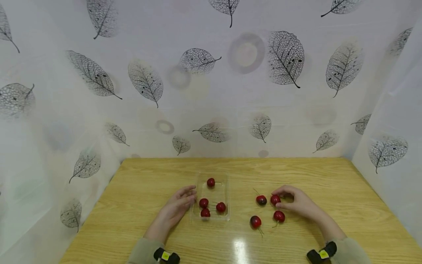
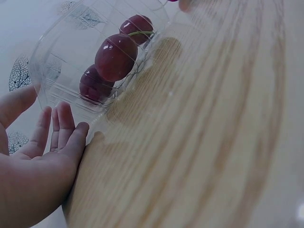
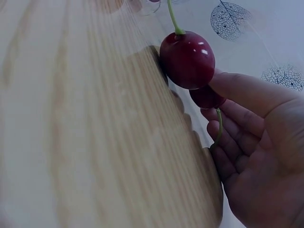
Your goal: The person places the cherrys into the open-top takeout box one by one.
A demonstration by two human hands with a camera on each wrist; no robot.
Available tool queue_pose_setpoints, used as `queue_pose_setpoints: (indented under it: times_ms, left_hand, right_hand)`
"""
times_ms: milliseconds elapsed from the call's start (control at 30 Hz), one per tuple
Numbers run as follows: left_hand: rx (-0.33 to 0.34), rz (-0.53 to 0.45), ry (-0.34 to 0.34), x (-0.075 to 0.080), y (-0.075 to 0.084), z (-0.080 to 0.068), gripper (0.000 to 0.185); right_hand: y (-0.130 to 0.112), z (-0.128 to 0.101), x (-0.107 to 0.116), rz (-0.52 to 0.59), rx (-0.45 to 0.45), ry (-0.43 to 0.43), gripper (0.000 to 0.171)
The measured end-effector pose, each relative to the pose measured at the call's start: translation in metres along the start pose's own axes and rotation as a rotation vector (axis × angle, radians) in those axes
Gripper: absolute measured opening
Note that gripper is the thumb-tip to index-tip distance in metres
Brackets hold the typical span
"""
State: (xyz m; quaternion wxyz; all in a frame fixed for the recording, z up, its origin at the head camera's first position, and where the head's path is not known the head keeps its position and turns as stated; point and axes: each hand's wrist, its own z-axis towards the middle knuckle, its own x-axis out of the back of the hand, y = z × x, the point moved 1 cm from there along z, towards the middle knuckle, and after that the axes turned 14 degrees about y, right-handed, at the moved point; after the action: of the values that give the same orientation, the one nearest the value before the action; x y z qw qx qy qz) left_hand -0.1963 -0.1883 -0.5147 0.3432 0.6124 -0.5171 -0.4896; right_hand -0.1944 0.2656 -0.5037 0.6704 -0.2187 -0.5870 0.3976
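We are pinching a cherry point(image 1: 275, 199) with our right hand point(image 1: 296, 203), while our left hand point(image 1: 178, 209), fingers relaxed, is steadying the tray point(image 1: 227, 190). A loose pinch risks letting it roll across the bench point(image 1: 132, 205).

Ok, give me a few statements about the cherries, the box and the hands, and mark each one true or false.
1. The clear plastic box holds four cherries. True.
2. Four cherries lie loose on the wooden table outside the box. True.
3. The left hand holds a cherry by its stem. False: its fingers are straight and rest beside the box's left wall, holding nothing.
4. The right hand has its fingers at a loose cherry. True.
5. The box stands to the right of the loose cherries. False: it stands to their left.
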Motion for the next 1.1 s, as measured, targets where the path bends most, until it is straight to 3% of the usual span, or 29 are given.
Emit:
queue_pose_setpoints:
  times_ms: [467, 1100]
  left_hand:
    - [-0.022, -0.012, -0.006, -0.0005, -0.0017, -0.0001, 0.056]
    - [0.001, 0.000, -0.008, 0.0006, 0.0005, -0.0006, 0.055]
  right_hand:
    - [0.0001, 0.0026, 0.0002, 0.016, -0.014, -0.009, 0.033]
    - [-0.0041, 0.0070, 0.0032, 0.011, -0.046, -0.027, 0.037]
